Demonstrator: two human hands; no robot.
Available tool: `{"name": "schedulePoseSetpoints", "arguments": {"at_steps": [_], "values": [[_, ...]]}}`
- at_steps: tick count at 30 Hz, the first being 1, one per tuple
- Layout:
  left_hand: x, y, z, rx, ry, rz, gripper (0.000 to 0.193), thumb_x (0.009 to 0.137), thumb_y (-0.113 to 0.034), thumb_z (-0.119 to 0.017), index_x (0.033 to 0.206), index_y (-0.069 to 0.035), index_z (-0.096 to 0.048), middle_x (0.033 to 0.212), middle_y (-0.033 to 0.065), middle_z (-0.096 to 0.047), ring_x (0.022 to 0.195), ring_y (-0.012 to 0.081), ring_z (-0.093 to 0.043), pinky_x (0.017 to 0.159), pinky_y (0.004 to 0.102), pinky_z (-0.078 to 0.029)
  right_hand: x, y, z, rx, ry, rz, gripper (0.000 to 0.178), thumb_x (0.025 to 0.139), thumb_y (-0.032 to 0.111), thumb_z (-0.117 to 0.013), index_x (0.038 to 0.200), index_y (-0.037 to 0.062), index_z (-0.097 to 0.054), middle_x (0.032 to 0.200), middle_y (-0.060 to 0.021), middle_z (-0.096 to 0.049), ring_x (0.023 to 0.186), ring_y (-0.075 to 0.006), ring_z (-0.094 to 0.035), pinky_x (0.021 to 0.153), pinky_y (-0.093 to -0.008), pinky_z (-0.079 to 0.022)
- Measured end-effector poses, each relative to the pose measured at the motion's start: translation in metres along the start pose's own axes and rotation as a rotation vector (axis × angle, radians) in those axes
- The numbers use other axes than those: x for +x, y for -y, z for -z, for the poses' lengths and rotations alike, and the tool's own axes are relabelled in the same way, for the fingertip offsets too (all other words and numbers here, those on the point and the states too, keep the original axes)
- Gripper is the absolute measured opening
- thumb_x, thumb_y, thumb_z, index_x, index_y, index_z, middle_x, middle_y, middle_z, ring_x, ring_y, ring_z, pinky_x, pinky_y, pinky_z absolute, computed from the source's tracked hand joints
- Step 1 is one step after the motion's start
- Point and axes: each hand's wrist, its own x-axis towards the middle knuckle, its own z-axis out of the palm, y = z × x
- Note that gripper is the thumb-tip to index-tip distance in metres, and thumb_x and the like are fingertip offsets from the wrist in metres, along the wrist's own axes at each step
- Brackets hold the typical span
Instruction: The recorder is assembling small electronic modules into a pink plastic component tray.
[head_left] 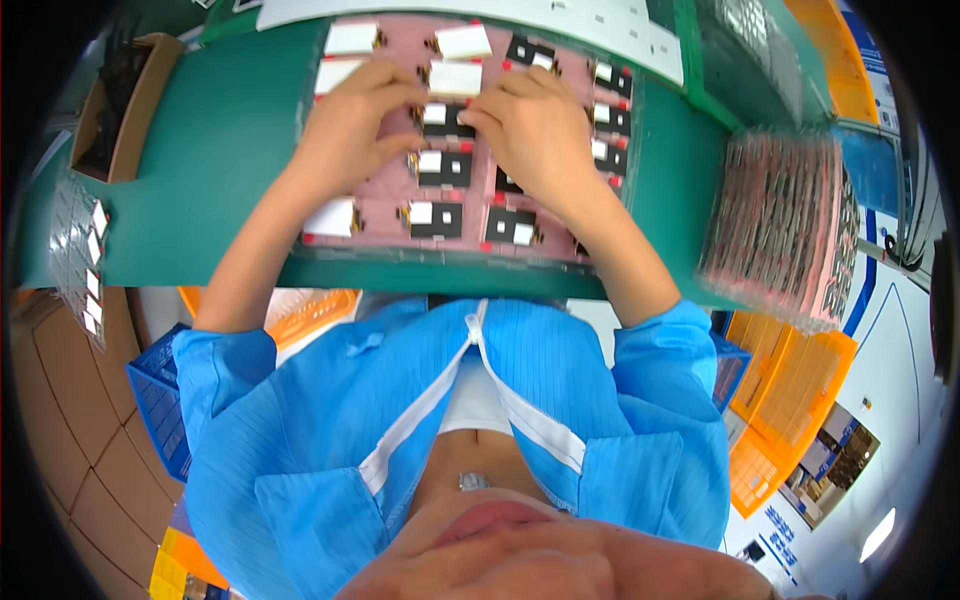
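A pink tray (384,186) of small flat parts lies on the green table before me. Some parts show a plain white face, like the white-faced part (455,78); others are black with white squares. My left hand (355,125) is over the tray's left half, thumb and fingers apart, with nothing visible between them. Its fingertips are beside a black part (440,121) in a middle column. My right hand (535,130) reaches in from the other side, fingers bent and thumb and forefinger close together at that part's right end. Whatever they pinch is too small to make out.
A tall stack of filled trays (775,225) stands at the table's right edge. On the left are a cardboard box (150,110) with dark contents and a clear tray (75,245) with white pieces. A white panel (480,12) lies along the far side.
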Motion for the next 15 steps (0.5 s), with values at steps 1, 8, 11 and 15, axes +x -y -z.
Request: {"name": "schedulePoseSetpoints", "arguments": {"at_steps": [1, 8, 11, 15], "values": [[0.002, 0.0, 0.006, -0.074, 0.036, 0.028, 0.043, 0.072, -0.004, -0.084, 0.112, -0.005, -0.07, 0.115, 0.008, -0.064, 0.108, 0.0302, -0.063, 0.093, 0.0378, -0.053, 0.005, -0.002, 0.008, 0.01, 0.094, -0.006, 0.012, 0.085, 0.019, -0.075, 0.087, 0.0072, -0.077, 0.086, -0.0081, -0.068, 0.089, -0.0315, -0.065, 0.08, -0.0436, -0.052], [0.064, 0.067, 0.053, -0.058, -0.146, 0.006, 0.009, 0.09, -0.005, -0.073, 0.098, -0.003, -0.073, 0.096, 0.0016, -0.067, 0.085, 0.014, -0.056, 0.075, 0.0283, -0.047, 0.115, -0.046, -0.035, 0.041, -0.084, 0.003, 0.017, 0.087, 0.023, -0.073, 0.093, 0.0068, -0.074, 0.092, -0.0139, -0.069, 0.09, -0.0337, -0.067, 0.077, -0.0449, -0.055], [0.099, 0.142, 0.053, 0.121, -0.218, 0.114, 0.009, 0.092, -0.011, -0.074, 0.098, -0.005, -0.074, 0.094, -0.001, -0.07, 0.081, 0.0114, -0.056, 0.074, 0.0269, -0.047, 0.162, -0.056, -0.071, 0.026, -0.08, -0.048, 0.023, 0.082, 0.026, -0.078, 0.09, 0.0046, -0.074, 0.092, -0.016, -0.066, 0.091, -0.036, -0.067, 0.078, -0.0468, -0.055], [0.139, 0.161, 0.051, 0.133, -0.256, 0.254, 0.01, 0.076, -0.013, -0.081, 0.077, -0.004, -0.077, 0.066, 0.011, -0.068, 0.062, 0.0238, -0.067, 0.062, 0.0362, -0.053, 0.173, -0.018, -0.082, -0.47, -0.111, -0.14, 0.025, 0.081, 0.031, -0.08, 0.085, 0.0066, -0.078, 0.089, -0.0155, -0.066, 0.09, -0.0345, -0.068, 0.078, -0.0464, -0.055]]}}
